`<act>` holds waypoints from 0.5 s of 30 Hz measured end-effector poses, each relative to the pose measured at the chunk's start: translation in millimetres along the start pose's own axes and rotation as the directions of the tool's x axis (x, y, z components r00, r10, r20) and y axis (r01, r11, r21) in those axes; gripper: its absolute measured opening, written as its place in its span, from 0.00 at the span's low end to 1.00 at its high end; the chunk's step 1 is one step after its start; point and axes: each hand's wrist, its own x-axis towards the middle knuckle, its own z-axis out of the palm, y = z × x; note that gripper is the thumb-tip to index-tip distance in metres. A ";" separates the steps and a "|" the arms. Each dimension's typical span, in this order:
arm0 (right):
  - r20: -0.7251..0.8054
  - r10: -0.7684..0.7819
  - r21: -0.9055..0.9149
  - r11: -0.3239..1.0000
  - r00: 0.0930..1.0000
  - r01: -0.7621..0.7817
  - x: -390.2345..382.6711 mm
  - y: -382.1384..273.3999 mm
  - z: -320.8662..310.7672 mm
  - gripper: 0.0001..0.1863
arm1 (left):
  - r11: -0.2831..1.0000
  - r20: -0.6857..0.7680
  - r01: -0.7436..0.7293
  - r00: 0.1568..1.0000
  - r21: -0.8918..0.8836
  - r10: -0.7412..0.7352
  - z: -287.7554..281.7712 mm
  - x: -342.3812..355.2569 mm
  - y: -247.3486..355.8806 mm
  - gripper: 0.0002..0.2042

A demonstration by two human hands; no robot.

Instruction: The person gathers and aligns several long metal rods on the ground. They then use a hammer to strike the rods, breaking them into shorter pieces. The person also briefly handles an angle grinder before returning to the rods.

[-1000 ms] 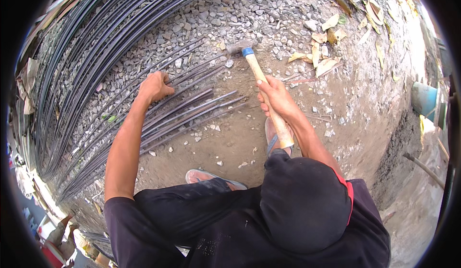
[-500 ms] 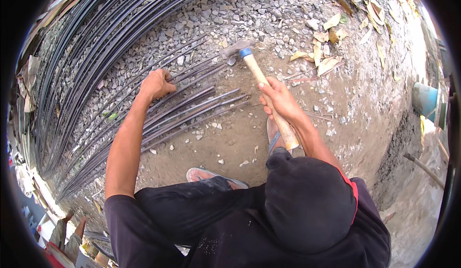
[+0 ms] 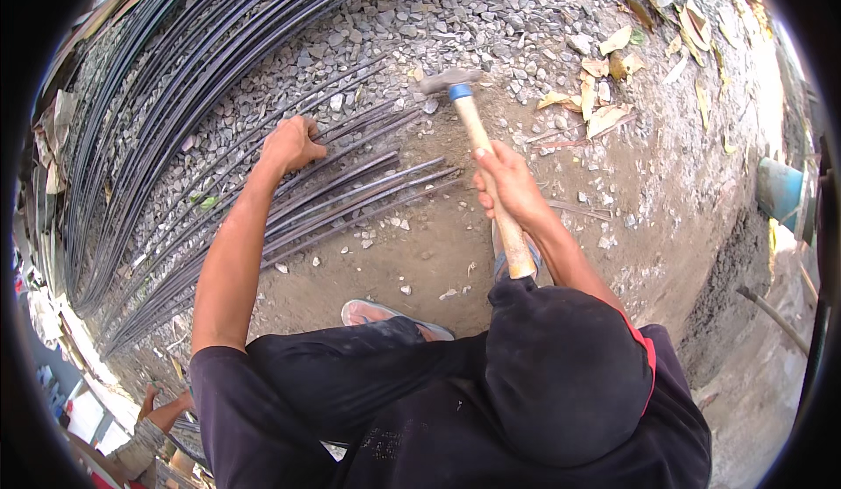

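Observation:
My right hand (image 3: 510,184) is wrapped round the wooden handle of a hammer (image 3: 476,126). The hammer's metal head, with a blue band below it, points away from me above bare soil. At the left, my left hand (image 3: 293,145) is closed at the loose steel rods (image 3: 368,193), apparently on one of them; its fingertips are partly hidden. These thin dark rods lie side by side on gravel and soil, their cut ends pointing right, short of the hammer. My two hands are well apart.
A large bundle of long bent rods (image 3: 166,86) curves across the gravel (image 3: 385,29) at the upper left. Dry leaves (image 3: 604,95) lie at the upper right. A blue-green container (image 3: 778,189) stands at the right edge. Another person's legs (image 3: 158,415) show at the lower left.
The hammer has tilted slightly more upright, its head shifting a little to the right. My left hand keeps its place at the rods. The other person's legs have moved at lower left.

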 end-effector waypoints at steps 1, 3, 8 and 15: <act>-0.107 -0.023 0.042 0.999 0.994 0.027 -2.1 -3.6 -8.5 0.10 | 1.000 0.002 -0.012 1.000 -0.013 0.012 1.8 -1.8 -0.8 0.21; -0.328 -0.099 0.103 0.985 0.939 0.140 -4.5 -14.4 -23.6 0.10 | 0.999 -0.030 -0.039 0.999 -0.012 0.039 2.8 -3.6 -2.8 0.21; -0.478 -0.175 0.054 0.972 0.861 0.228 -12.3 -11.4 -13.3 0.10 | 1.000 -0.002 -0.024 1.000 -0.019 0.024 -0.1 -2.9 0.0 0.22; -0.140 -0.068 0.009 0.998 0.988 0.070 -10.2 3.0 -13.2 0.11 | 0.969 -0.164 -0.134 0.981 -0.208 0.101 -18.5 -24.0 2.0 0.28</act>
